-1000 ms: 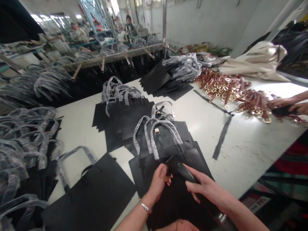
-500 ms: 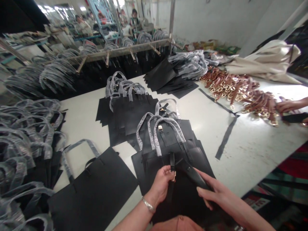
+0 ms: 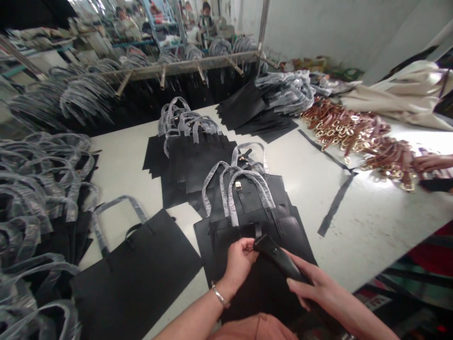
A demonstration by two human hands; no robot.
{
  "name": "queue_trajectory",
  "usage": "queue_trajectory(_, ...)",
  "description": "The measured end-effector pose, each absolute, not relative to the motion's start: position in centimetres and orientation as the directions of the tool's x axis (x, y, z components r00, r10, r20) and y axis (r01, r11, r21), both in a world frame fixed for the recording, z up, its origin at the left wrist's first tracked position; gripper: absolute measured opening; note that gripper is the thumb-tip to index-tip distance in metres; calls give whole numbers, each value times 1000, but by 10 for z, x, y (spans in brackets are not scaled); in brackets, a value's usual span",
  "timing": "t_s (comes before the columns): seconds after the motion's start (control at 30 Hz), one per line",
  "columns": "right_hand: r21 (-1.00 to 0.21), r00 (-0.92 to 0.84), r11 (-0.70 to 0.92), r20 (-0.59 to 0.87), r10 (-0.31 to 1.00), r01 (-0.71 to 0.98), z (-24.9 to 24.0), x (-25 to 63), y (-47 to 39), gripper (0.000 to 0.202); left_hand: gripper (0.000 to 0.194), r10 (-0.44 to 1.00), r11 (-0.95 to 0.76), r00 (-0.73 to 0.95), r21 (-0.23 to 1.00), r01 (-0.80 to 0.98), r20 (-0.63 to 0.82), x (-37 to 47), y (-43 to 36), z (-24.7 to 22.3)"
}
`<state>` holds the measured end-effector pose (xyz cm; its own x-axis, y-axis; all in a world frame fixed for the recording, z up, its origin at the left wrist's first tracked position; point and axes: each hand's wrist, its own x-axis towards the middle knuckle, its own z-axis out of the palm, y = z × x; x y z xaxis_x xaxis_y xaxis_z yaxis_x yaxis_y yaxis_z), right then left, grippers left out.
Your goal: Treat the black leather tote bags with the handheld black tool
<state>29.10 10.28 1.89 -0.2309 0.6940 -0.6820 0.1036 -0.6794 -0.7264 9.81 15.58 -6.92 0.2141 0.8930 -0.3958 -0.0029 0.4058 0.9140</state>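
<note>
My left hand (image 3: 240, 259), with a silver bangle at its wrist, is closed in a pinch on a short black strap (image 3: 258, 230) of the nearest black bag (image 3: 244, 283). The fingers hide most of the strap's gold buckle. My right hand (image 3: 311, 281) is wrapped round a long glossy black piece (image 3: 279, 257) with a broad flat end. That end reaches to my left fingertips, beside the strap; its exact kind cannot be made out. Beneath lie more black bags with plastic-wrapped handles (image 3: 247, 177). One of them shows a gold clasp (image 3: 238, 186).
A single black bag (image 3: 138, 278) lies left of my hands, near a heap of wrapped handles (image 3: 42, 189). Brown straps with gold hooks (image 3: 354, 137) are piled at right, by another person's hand (image 3: 433, 162). A metal rack (image 3: 177, 68) stands behind the table (image 3: 293, 160).
The broad end of the black piece has swung in to my left fingertips. The buckle, visible before in my left fingers, is now mostly hidden. The view has shifted slightly.
</note>
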Motion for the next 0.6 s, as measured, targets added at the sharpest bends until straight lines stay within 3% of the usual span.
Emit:
queue_trajectory(0.1, -720, -263, -684, -686, 678, 115, 23, 289, 105, 86, 17, 878, 417, 252, 909, 15, -407, 97, 156, -67)
queue_trajectory(0.27, -749, -115, -659, -662, 741, 66, 34, 288, 118, 89, 24, 824, 528, 298, 844, -93, -482, 97, 161, -57)
queue_trajectory(0.33, -736, -140, -672, -676, 724, 80, 38, 294, 117, 90, 28, 813, 547, 312, 829, -115, -492, 96, 164, -53)
queue_trajectory(0.5, -683, -276, -717, -722, 635, 137, 35, 300, 106, 89, 18, 842, 445, 365, 894, -53, -398, 94, 163, -55)
queue_trajectory(0.6, -709, -254, -697, -697, 671, 104, 27, 292, 112, 88, 12, 856, 397, 340, 916, 50, -390, 97, 159, -62)
